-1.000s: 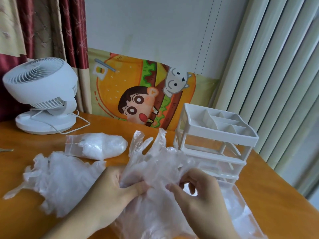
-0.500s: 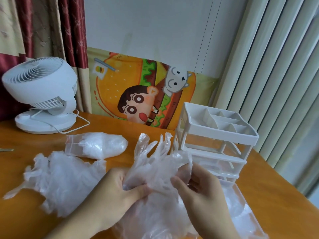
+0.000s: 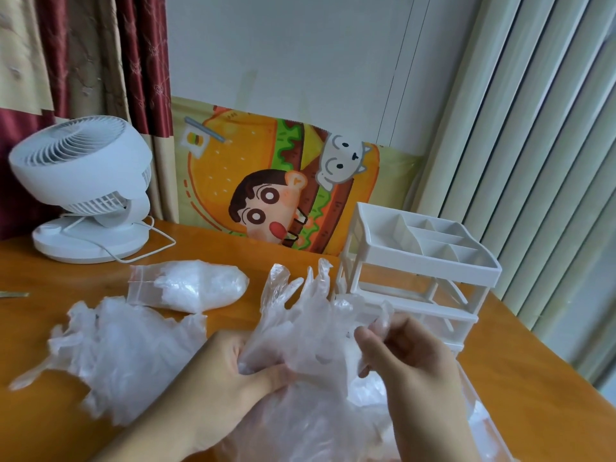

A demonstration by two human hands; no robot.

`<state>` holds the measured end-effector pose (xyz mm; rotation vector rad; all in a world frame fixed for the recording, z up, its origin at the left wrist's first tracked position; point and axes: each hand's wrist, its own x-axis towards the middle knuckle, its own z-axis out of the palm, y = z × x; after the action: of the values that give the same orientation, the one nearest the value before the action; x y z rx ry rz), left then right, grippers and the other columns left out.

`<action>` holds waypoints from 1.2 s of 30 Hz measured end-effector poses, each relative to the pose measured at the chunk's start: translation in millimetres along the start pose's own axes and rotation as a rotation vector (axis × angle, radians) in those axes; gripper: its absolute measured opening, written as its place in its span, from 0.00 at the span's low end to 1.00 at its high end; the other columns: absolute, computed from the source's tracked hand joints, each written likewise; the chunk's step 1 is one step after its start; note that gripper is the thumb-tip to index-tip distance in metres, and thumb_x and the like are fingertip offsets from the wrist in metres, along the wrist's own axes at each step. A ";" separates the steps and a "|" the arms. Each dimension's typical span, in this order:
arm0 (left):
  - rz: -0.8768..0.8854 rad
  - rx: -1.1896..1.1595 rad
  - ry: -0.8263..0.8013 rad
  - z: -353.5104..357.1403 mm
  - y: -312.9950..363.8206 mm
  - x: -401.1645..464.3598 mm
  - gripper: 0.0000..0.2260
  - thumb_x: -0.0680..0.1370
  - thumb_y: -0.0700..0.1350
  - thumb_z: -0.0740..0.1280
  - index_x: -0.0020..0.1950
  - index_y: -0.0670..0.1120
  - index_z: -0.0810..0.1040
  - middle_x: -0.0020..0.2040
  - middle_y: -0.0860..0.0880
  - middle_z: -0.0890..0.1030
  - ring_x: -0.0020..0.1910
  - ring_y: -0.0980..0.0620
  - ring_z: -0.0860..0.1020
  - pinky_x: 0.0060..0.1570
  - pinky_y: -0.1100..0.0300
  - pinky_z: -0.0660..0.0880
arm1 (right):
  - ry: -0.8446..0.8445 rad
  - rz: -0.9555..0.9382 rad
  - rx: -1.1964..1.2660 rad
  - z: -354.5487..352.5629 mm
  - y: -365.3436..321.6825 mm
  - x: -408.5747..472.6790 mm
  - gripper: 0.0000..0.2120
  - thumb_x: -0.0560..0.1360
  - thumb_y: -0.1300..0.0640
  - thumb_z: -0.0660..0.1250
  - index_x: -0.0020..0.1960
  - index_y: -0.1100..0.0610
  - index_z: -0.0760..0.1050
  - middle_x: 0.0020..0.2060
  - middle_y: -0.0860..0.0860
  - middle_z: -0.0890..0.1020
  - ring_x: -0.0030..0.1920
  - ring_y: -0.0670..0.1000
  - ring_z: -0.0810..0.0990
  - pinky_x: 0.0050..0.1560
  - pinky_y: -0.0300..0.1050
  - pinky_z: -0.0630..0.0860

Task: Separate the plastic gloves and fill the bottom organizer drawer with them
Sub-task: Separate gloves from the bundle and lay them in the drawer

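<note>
Right hand (image 3: 420,371) has shifted right and now pinches a pulled-out flap of the glove bunch (image 3: 300,331); glove fingertips up top are more spread than half a second ago.

Left to right:
- Fan (image 3: 83,191) far left, cord trailing right over the table (image 3: 520,371). Table runs out of frame on the left.
- Loose glove pile (image 3: 123,351) near left, flat on the table, one strip reaching toward the left edge.
- Bag of gloves (image 3: 190,285) just behind the pile, touching its far edge. Open tabletop between bag and fan.
- Left hand (image 3: 233,385) grips the bunch's lower left, thumb and fingers clamped on the plastic.
- Right hand grasps the bunch's right side at thumb and fingertips.
- Organizer (image 3: 416,265) just right of the bunch, glove tips close to its left posts; top tray divided, shelves below open.
- Drawer (image 3: 480,425) pulled out, near right, under the right hand, plastic gloves inside.
- Bare table right of the organizer up to the table's right edge.
</note>
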<state>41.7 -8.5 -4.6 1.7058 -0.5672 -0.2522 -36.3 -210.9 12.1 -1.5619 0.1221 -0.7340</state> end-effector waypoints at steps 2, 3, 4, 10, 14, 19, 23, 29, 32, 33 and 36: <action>0.005 -0.022 -0.023 0.2 0.9 -1.1 0.11 0.72 0.54 0.77 0.54 0.56 0.88 0.51 0.54 0.88 0.55 0.54 0.85 0.61 0.51 0.79 | 0.050 0.027 0.095 -0.3 -3.1 0.6 0.12 0.74 0.69 0.75 0.36 0.60 0.76 0.31 0.59 0.77 0.30 0.57 0.76 0.38 0.53 0.75; 0.001 -0.023 -0.026 0.2 1.2 -1.7 0.11 0.72 0.53 0.77 0.54 0.56 0.88 0.51 0.54 0.88 0.54 0.55 0.85 0.61 0.52 0.79 | 0.056 0.044 0.146 0.1 -4.3 0.4 0.12 0.73 0.67 0.75 0.37 0.59 0.75 0.30 0.59 0.75 0.29 0.57 0.75 0.39 0.54 0.73; -0.002 -0.024 -0.025 0.2 0.8 -1.4 0.11 0.72 0.53 0.77 0.54 0.55 0.88 0.51 0.54 0.88 0.54 0.55 0.85 0.60 0.52 0.79 | 0.053 0.058 0.193 1.0 -6.4 0.2 0.11 0.72 0.64 0.76 0.37 0.59 0.74 0.30 0.59 0.74 0.28 0.56 0.74 0.40 0.55 0.72; -0.052 -0.076 0.050 -1.7 -1.8 -0.3 0.08 0.72 0.48 0.78 0.50 0.51 0.88 0.47 0.50 0.89 0.49 0.52 0.87 0.57 0.51 0.81 | 0.074 0.067 0.357 1.3 -11.5 1.1 0.10 0.73 0.59 0.71 0.41 0.60 0.69 0.32 0.57 0.75 0.30 0.55 0.74 0.36 0.53 0.72; -0.038 -0.169 0.079 -5.9 -2.7 -1.2 0.10 0.72 0.45 0.77 0.53 0.46 0.88 0.49 0.46 0.88 0.51 0.48 0.87 0.59 0.47 0.81 | 0.060 0.098 0.322 -0.9 -6.4 1.8 0.30 0.64 0.42 0.82 0.50 0.65 0.77 0.42 0.61 0.82 0.43 0.60 0.83 0.45 0.52 0.79; 0.030 -0.248 0.021 -8.6 -0.5 -2.8 0.09 0.73 0.44 0.79 0.52 0.48 0.89 0.52 0.44 0.88 0.55 0.45 0.86 0.57 0.50 0.79 | -0.311 0.305 0.045 4.5 -14.4 -8.1 0.14 0.67 0.46 0.74 0.41 0.57 0.85 0.36 0.54 0.84 0.38 0.52 0.83 0.42 0.45 0.74; -0.003 -0.231 -0.063 -6.1 -3.3 -2.2 0.15 0.71 0.48 0.78 0.56 0.48 0.88 0.56 0.44 0.87 0.58 0.45 0.85 0.65 0.43 0.77 | -0.264 0.338 0.013 7.5 -16.0 -10.0 0.08 0.62 0.56 0.78 0.36 0.60 0.83 0.30 0.61 0.79 0.30 0.54 0.76 0.33 0.48 0.64; -0.057 -0.232 -0.017 -5.8 -3.2 -1.2 0.12 0.72 0.44 0.77 0.55 0.47 0.88 0.54 0.45 0.88 0.56 0.46 0.86 0.65 0.44 0.76 | -0.079 0.244 0.221 -4.0 -14.6 -2.9 0.09 0.70 0.72 0.73 0.43 0.63 0.76 0.37 0.60 0.78 0.34 0.58 0.73 0.31 0.45 0.72; -0.067 -0.216 -0.017 -5.0 -1.1 -2.0 0.11 0.72 0.44 0.77 0.55 0.47 0.88 0.53 0.45 0.88 0.56 0.47 0.86 0.65 0.45 0.77 | -0.096 0.230 0.321 -2.4 -16.0 -3.6 0.10 0.71 0.71 0.73 0.41 0.60 0.75 0.37 0.60 0.74 0.35 0.59 0.72 0.32 0.45 0.72; -0.069 -0.208 -0.015 -5.0 -0.6 -1.9 0.11 0.73 0.44 0.77 0.55 0.47 0.88 0.53 0.46 0.88 0.56 0.47 0.86 0.65 0.45 0.77 | -0.108 0.228 0.334 -1.4 -15.9 -4.4 0.10 0.69 0.71 0.73 0.40 0.59 0.75 0.36 0.61 0.74 0.34 0.58 0.73 0.33 0.45 0.71; -0.068 -0.198 0.016 -6.6 -0.1 -1.9 0.11 0.73 0.45 0.77 0.55 0.47 0.88 0.52 0.46 0.88 0.55 0.48 0.86 0.64 0.44 0.77 | -0.102 0.237 0.477 -2.9 -14.8 -3.1 0.08 0.71 0.70 0.72 0.44 0.60 0.76 0.37 0.59 0.73 0.33 0.57 0.74 0.33 0.42 0.74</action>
<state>43.1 -1.8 -3.5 1.5351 -0.4570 -0.3322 -45.4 -209.6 24.6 -1.1026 0.0495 -0.4531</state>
